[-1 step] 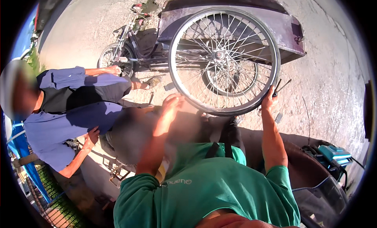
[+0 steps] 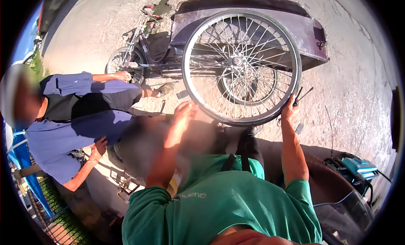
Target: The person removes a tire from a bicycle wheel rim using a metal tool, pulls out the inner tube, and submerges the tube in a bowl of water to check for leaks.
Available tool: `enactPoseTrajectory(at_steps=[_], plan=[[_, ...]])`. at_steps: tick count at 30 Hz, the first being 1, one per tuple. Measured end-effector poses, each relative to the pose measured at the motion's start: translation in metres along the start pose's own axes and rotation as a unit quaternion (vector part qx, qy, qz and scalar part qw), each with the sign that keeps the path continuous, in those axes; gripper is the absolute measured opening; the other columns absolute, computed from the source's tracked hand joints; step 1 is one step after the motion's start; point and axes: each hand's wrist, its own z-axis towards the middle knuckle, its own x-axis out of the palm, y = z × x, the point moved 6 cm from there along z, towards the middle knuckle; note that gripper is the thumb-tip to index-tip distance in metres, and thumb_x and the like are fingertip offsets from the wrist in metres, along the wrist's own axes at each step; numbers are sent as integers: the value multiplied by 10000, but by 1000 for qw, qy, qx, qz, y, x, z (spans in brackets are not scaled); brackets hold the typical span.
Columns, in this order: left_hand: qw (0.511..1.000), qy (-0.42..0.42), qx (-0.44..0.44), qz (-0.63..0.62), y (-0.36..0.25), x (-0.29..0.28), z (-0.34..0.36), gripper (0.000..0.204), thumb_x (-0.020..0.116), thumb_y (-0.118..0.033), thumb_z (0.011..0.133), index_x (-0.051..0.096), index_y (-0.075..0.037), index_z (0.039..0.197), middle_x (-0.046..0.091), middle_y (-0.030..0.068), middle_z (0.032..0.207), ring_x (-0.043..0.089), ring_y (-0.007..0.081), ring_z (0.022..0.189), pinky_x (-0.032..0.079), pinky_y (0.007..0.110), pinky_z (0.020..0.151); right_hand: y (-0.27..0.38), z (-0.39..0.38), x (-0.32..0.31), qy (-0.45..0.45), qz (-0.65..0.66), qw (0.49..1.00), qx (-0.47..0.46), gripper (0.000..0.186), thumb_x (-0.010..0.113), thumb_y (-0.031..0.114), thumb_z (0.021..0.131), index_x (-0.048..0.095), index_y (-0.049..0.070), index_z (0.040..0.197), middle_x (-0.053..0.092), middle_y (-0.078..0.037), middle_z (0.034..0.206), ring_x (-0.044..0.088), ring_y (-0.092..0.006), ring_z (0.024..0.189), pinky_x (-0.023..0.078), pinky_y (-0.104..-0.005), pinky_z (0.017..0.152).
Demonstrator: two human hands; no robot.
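Observation:
A large spoked bicycle wheel [image 2: 236, 62] with a silver rim and dark tyre is held up in front of me. My right hand [image 2: 289, 110] grips its lower right edge, fingers around the tyre. Beside those fingers, a slim dark tool with two prongs [image 2: 296, 102] sticks out; its exact kind I cannot make out. My left hand [image 2: 184, 113] is raised close to the lower left of the tyre, fingers loosely apart and nothing seen in them. Whether it touches the tyre I cannot tell.
Behind the wheel stands a cargo tricycle with a purple metal box [image 2: 316, 36]. At left is a person in a blue shirt [image 2: 63, 139]. A teal and black machine [image 2: 358, 165] lies at right, beside a brown seat [image 2: 327, 177]. Sunlit concrete [image 2: 350, 97] spreads beyond.

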Motion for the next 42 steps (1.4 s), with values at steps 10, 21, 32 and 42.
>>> enactPoseTrajectory(at_steps=[10,21,32,42], plan=[[980,-130,43,145,-53,-30,76,184,781,-205,994,670,-62,1031,627,5,689,546,107,483,425,267,425,7,-6,1,55,115,991,-26,503,678,497,1042,694,-4,1079,727,-72,830,662,-183,718,540,-351,673],[956,-111,90,256,-209,-13,300,271,660,-61,985,688,-22,1251,706,51,867,643,120,631,515,266,539,33,-17,-25,3,-99,990,105,841,605,693,993,605,-36,1411,744,-201,1153,701,-339,1071,522,-437,957],[914,-119,149,359,-255,-23,463,395,693,-88,962,656,-9,1347,762,86,938,735,167,686,574,303,605,56,-66,-26,-223,-218,947,74,680,620,619,1009,690,-16,1243,741,-221,1129,683,-388,1050,513,-479,939],[964,-57,191,175,-252,-44,436,416,689,-29,981,589,32,1380,721,95,976,702,159,767,574,291,643,49,-79,-17,-224,-186,956,39,560,639,526,1044,674,-32,1016,703,-179,876,636,-327,809,510,-451,787]])
